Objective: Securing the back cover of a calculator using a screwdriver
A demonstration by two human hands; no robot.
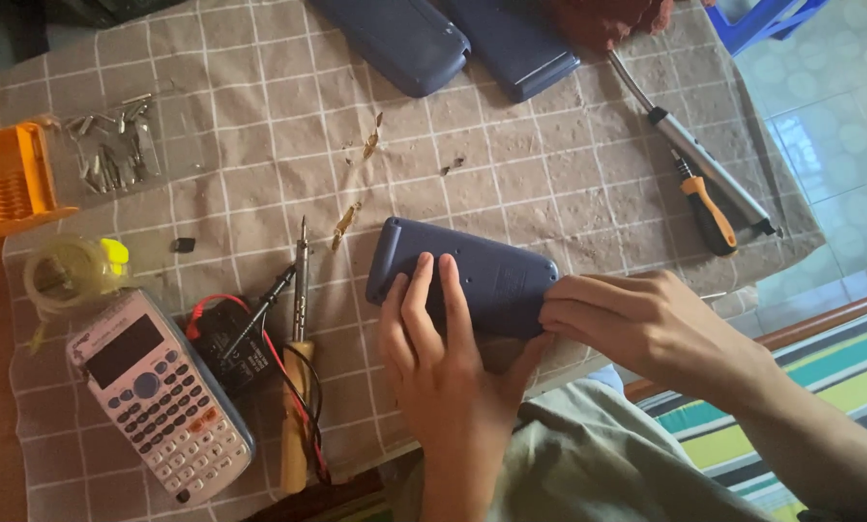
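A dark blue calculator body (491,271) lies back side up on the checked cloth (549,174). My left hand (438,358) grips its near edge, with fingers spread flat over the back. My right hand (636,324) pinches the right end of the same body. A white calculator (158,391) with its keys up lies at the lower left, apart from both hands.
Two blue covers (395,39) (515,43) lie at the top. A soldering iron (296,387) and a black battery pack (232,343) with wires sit left of my hands. Screwdrivers (706,208) lie at the right, a tape roll (66,275) and an orange bit case (8,179) at the left.
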